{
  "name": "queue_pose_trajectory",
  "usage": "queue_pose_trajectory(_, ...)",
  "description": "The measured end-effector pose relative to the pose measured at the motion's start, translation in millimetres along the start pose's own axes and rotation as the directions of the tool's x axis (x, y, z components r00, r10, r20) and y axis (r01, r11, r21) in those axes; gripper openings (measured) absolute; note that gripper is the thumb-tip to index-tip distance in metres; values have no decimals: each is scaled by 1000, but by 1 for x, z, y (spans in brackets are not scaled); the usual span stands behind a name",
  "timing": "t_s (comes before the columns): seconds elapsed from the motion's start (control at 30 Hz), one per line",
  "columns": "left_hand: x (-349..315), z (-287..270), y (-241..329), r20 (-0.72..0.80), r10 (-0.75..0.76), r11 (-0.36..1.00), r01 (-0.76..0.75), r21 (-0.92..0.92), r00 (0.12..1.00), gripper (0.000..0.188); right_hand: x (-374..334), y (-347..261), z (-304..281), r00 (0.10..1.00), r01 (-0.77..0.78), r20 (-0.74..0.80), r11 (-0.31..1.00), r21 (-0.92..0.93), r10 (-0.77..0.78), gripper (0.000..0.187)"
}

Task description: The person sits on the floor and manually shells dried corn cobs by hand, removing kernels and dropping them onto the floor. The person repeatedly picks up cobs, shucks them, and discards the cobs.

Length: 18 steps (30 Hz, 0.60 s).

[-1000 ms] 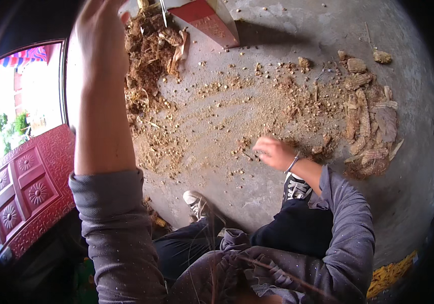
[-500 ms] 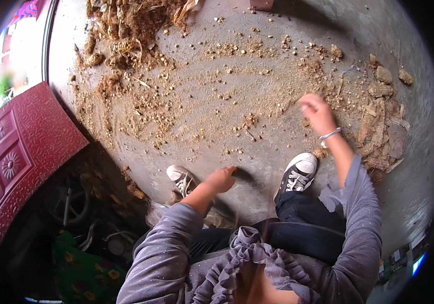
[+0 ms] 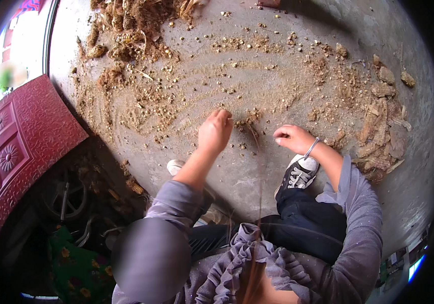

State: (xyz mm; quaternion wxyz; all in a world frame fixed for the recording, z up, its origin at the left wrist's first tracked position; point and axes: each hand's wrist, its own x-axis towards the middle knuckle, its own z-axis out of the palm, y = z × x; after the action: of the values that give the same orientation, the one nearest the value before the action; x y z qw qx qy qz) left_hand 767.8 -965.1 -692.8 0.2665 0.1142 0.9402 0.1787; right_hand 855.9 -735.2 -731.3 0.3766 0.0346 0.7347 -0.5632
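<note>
My left hand [image 3: 215, 131] is low over the concrete floor, its fingers drawn together in a pinch; what they hold, if anything, is hidden. Beside its fingertips lies a small clump of brown chaff and stalk bits [image 3: 248, 119]. To the right, my right hand [image 3: 294, 139] hovers just beyond my right shoe [image 3: 299, 175], fingers curled inward, and I cannot make out anything in it. A bracelet [image 3: 311, 147] circles that wrist. Loose corn kernels and fine chaff [image 3: 161, 109] are strewn in curved streaks around and beyond both hands.
Corn cobs and husk debris [image 3: 126, 30] are heaped at the far left. More cobs and husk pieces [image 3: 379, 126] lie at the right. A red embossed door panel [image 3: 29, 137] stands at the left, with a wheel [image 3: 70, 197] and a green flowered cloth [image 3: 77, 268] in shadow below it.
My left hand has moved forward, from near my left shoe to the chaff clump. My right hand has come back and left from the debris at the right.
</note>
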Motion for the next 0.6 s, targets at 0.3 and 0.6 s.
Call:
queue_pose_trajectory(0.3,-14,36,-4,58,56,980,-66,187,997,14,-10,19,-81,663,-204,-747,970,-132,38,11)
queue_pose_trajectory(0.6,7,12,-16,-146,-159,987,154,-44,977,8,21,-26,-24,880,-6,-451,946,-323,-148,23)
